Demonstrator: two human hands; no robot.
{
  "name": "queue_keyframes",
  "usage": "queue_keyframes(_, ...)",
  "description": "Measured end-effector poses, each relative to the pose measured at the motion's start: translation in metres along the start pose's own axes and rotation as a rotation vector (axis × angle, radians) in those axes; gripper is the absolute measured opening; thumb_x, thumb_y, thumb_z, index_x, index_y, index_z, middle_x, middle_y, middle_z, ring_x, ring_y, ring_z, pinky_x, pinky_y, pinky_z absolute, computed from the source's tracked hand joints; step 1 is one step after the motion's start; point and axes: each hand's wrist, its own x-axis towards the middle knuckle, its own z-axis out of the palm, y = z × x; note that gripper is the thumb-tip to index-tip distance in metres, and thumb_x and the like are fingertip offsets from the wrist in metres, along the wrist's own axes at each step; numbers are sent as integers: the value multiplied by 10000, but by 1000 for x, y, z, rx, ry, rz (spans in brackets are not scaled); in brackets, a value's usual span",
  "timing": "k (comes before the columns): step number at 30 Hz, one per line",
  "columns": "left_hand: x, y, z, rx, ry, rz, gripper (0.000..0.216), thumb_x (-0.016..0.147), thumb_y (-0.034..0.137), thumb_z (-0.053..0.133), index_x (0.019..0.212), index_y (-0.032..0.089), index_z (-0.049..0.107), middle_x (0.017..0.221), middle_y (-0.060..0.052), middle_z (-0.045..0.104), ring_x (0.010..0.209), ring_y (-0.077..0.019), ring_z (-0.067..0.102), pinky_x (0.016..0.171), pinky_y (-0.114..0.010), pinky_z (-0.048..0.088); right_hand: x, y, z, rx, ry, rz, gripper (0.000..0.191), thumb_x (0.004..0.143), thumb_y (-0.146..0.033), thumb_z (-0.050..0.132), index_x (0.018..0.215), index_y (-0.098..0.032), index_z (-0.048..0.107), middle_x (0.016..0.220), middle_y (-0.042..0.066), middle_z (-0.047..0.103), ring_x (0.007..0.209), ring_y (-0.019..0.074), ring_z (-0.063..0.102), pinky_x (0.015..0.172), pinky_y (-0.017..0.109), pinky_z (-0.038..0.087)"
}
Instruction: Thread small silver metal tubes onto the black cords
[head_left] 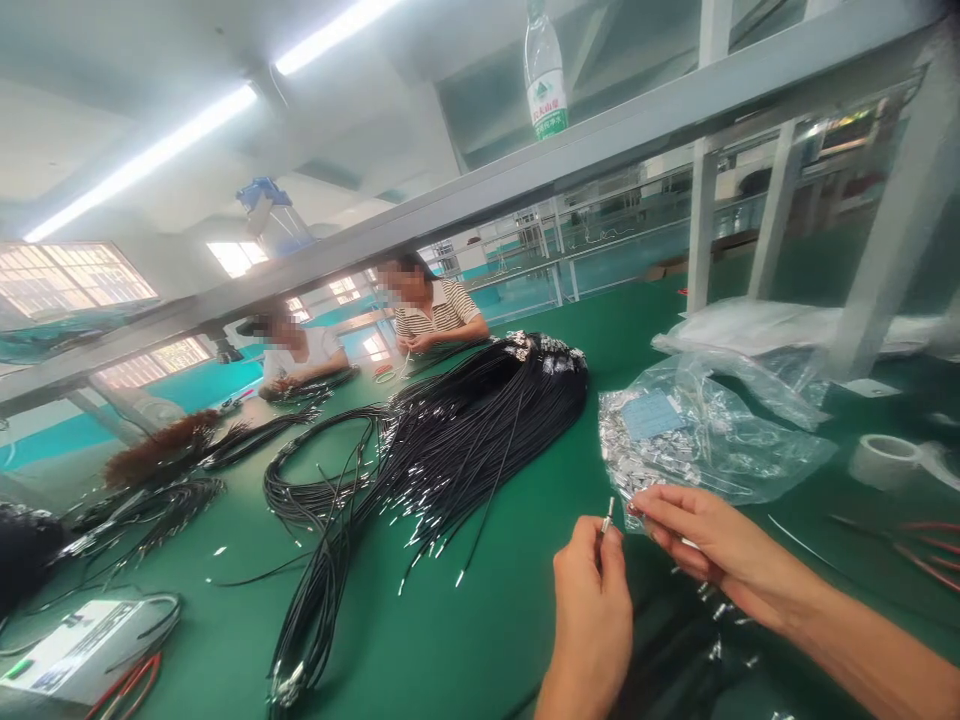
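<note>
My left hand (592, 605) is closed in a pinch on a small silver metal connector (608, 515), which points upward between thumb and forefinger. Beside it on the right, my right hand (701, 535) has its thumb and fingertips pressed together; what they hold, if anything, is too small to name. Just beyond both hands lies a clear plastic bag (739, 445) with many small silver metal parts (637, 455) and a blue label (649, 415). Below the right hand, loose cable ends with metal tips (720, 608) lie in shadow, partly hidden by the forearm.
Bundled black cables (480, 430) with silver ends cover the middle of the green table (450, 650). A white box (75, 650) with wires sits front left, a tape roll (889, 460) at right. Two people work opposite. A metal shelf rail (450, 215) crosses above, carrying a bottle (544, 80).
</note>
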Motion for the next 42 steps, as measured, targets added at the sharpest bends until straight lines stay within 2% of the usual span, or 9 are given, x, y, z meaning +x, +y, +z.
queue_keyframes(3, -1, 1, 1, 55, -25, -1, 266, 980, 328, 383, 761, 195, 457, 649, 53, 390, 590, -105, 302, 551, -245, 236, -3, -6, 1, -20, 14, -24, 584, 592, -696, 752, 660, -163, 522, 587, -33, 484, 403, 28, 263, 451, 229, 121)
queue_keyframes(8, -3, 3, 3, 75, -54, 30, 250, 994, 360, 372, 929, 192, 545, 639, 62, 382, 566, -105, 290, 549, -249, 225, -3, -7, 2, -60, 20, -33, 575, 582, -695, 743, 682, -161, 555, 575, -34, 479, 395, 30, 264, 444, 233, 95)
queue_keyframes(13, -4, 1, 3, 96, -52, 37, 294, 1002, 345, 338, 762, 202, 431, 646, 57, 351, 591, -107, 276, 552, -246, 229, -1, -3, 0, -60, 22, -33, 531, 615, -642, 752, 717, -156, 562, 588, -36, 486, 406, 25, 267, 449, 226, 107)
queue_keyframes(18, -5, 1, 3, 97, -75, 30, 305, 1006, 351, 315, 738, 214, 362, 646, 61, 324, 597, -110, 263, 544, -243, 226, -1, -5, -1, -84, 31, -56, 573, 589, -691, 737, 688, -158, 550, 573, -38, 476, 406, 29, 277, 441, 227, 105)
queue_keyframes(25, -4, 2, 3, 125, -87, 33, 290, 1001, 321, 321, 739, 211, 381, 633, 60, 339, 591, -110, 270, 547, -248, 222, 0, -5, -3, -170, 8, -69, 535, 633, -675, 691, 695, -161, 557, 577, -27, 486, 405, 38, 280, 428, 229, 107)
queue_keyframes(32, -5, 0, 5, 163, -84, 68, 273, 992, 288, 340, 743, 205, 416, 649, 46, 419, 600, -113, 330, 571, -258, 238, 1, -5, -8, -389, -80, -125, 471, 701, -620, 631, 700, -156, 554, 536, -32, 448, 440, 59, 277, 431, 220, 158)
queue_keyframes(37, -4, -2, 8, 142, -87, 102, 126, 938, 198, 423, 898, 201, 542, 743, 15, 527, 660, -132, 423, 628, -257, 305, 1, -3, -7, -409, -98, -73, 488, 685, -644, 588, 713, -159, 541, 533, -32, 444, 435, 60, 269, 423, 223, 131)
queue_keyframes(42, -3, -3, 11, 238, -69, 116, 278, 985, 255, 306, 815, 190, 516, 790, -48, 568, 702, -167, 460, 669, -295, 337, 2, -5, -4, -422, -105, -45, 498, 664, -655, 592, 702, -162, 535, 526, -33, 437, 425, 57, 253, 418, 224, 112)
